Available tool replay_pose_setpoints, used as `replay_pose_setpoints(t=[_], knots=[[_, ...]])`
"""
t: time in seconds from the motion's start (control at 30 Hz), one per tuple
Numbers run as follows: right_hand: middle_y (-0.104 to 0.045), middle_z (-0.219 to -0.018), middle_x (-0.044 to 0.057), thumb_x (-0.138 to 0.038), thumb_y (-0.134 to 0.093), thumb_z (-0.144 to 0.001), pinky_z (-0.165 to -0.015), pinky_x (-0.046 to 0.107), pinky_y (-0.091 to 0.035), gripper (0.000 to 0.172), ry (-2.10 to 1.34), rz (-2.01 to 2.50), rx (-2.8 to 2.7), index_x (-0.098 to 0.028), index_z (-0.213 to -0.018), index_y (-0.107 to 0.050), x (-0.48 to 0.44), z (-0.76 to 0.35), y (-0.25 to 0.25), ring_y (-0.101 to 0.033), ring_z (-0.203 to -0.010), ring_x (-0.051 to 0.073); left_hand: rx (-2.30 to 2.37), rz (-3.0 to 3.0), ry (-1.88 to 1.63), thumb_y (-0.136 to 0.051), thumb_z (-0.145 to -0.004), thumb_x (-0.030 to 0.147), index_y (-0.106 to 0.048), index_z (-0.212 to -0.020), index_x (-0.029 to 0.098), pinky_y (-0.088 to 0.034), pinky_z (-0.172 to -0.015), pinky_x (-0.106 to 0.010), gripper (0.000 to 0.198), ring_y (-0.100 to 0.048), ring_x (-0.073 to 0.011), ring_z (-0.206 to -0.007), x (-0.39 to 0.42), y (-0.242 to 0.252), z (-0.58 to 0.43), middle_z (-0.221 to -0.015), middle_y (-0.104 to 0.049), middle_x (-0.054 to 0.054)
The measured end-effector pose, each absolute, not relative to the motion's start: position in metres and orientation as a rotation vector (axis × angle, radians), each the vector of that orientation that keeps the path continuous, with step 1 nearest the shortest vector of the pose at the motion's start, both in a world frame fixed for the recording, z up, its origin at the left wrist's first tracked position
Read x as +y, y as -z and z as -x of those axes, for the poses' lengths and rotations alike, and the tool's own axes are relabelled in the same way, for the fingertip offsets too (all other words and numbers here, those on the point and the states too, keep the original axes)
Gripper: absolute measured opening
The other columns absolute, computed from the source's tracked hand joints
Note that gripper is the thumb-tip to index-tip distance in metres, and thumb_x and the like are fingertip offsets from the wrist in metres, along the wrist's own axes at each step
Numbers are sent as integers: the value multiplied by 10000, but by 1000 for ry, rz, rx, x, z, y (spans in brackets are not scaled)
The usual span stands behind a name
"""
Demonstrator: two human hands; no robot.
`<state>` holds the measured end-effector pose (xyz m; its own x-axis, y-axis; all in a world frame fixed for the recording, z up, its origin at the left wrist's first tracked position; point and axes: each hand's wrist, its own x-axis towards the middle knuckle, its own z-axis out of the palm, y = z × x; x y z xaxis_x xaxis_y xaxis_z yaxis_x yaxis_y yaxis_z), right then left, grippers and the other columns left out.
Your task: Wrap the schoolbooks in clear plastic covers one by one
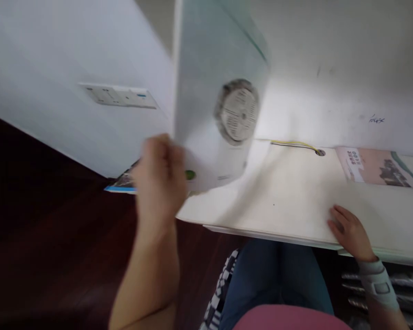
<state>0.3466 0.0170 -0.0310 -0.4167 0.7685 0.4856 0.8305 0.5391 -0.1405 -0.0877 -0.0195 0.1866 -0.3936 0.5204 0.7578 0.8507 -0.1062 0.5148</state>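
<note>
My left hand (161, 176) is closed around the spine side of a pale book (206, 110), held upright above the left end of the white desk (254, 201). A round grey emblem and a small green mark show on its cover; motion blurs it. My right hand (349, 231), with a pale band on the wrist, rests at the desk's front edge with fingers stretched out and nothing in them. Beyond it, a pink and white book (382, 167) with a dark picture lies flat against the back wall.
A wall socket panel (120, 96) is on the left wall. Yellow and black wires (296, 144) run into a round hole in the desk. Something with a blue edge (122, 188) pokes out behind my left wrist. Below are a checkered seat (222, 288) and dark floor.
</note>
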Motion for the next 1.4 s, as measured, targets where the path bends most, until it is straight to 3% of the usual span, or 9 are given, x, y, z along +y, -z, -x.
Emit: replay_pose_setpoints(t=[0.13,0.23,0.4,0.5,0.6,0.83,1.0,1.13,1.4], knots=[[-597,-1234,163,-389,-490,-907,-956,466,-487,391,153,1322,-2296,-147,-1196,-595,18,-346,31,-563,-1130,275,-1864,1919,2202,-492,-833,312,-573,-942,187,-451,-681,-236,184,-528,-114,-686,28,-120,27,-781,-575,5],[-589,-1249,156,-394,-474,-914,-963,471,-482,396,132,1345,-2309,-163,-1214,-588,19,-347,30,-555,-1143,274,-2109,2013,2456,-467,-833,328,-567,-932,189,-432,-595,-217,197,-496,-99,-598,50,-66,-13,-710,-551,31],[-585,-1249,173,-388,-462,-921,-979,465,-467,409,144,1378,-2325,-124,-1204,-594,18,-346,30,-547,-1145,276,-2521,2220,1862,-393,-862,259,-576,-870,184,-445,-641,-266,198,-556,-141,-677,55,-13,-24,-738,-595,-7],[-583,-1257,169,-390,-464,-920,-982,455,-464,417,144,1387,-2331,-118,-1208,-593,18,-347,29,-542,-1148,275,-2508,2276,1386,-369,-897,265,-567,-912,187,-466,-747,-340,214,-600,-200,-795,49,-6,-10,-818,-632,-54],[-577,-1273,161,-392,-464,-917,-983,454,-464,424,140,1406,-2339,-121,-1221,-585,17,-347,28,-545,-1147,275,-2419,2272,1184,-336,-920,268,-550,-966,182,-462,-829,-393,235,-607,-243,-905,44,-5,6,-914,-641,-105],[-582,-1286,145,-401,-443,-925,-985,463,-460,423,122,1405,-2333,-155,-1242,-577,17,-346,26,-549,-1159,268,-2337,2206,1102,-296,-928,263,-530,-1014,175,-348,-1039,-469,264,-530,-273,-1187,37,2,41,-1068,-639,-137],[-580,-1291,137,-403,-441,-925,-988,454,-457,424,106,1416,-2332,-159,-1245,-575,16,-345,25,-548,-1161,262,-2495,2005,1275,-345,-911,327,-522,-1109,196,-436,-971,-388,296,-568,-250,-1159,31,6,65,-1246,-599,-133],[-578,-1293,137,-397,-444,-926,-996,451,-453,420,117,1409,-2342,-154,-1245,-569,17,-347,26,-541,-1171,260,-2601,1875,1168,-357,-905,325,-541,-1129,186,-444,-957,-411,322,-601,-270,-1104,28,6,84,-1200,-629,-139],[-508,-1366,194,-334,-407,-932,-997,532,-414,392,254,1460,-2353,-154,-1247,-556,9,-328,10,-486,-1249,324,-2403,1968,1060,-344,-913,289,-598,-1077,161,-343,-1084,-478,329,-442,-284,-1301,28,13,89,-1282,-569,-160]])
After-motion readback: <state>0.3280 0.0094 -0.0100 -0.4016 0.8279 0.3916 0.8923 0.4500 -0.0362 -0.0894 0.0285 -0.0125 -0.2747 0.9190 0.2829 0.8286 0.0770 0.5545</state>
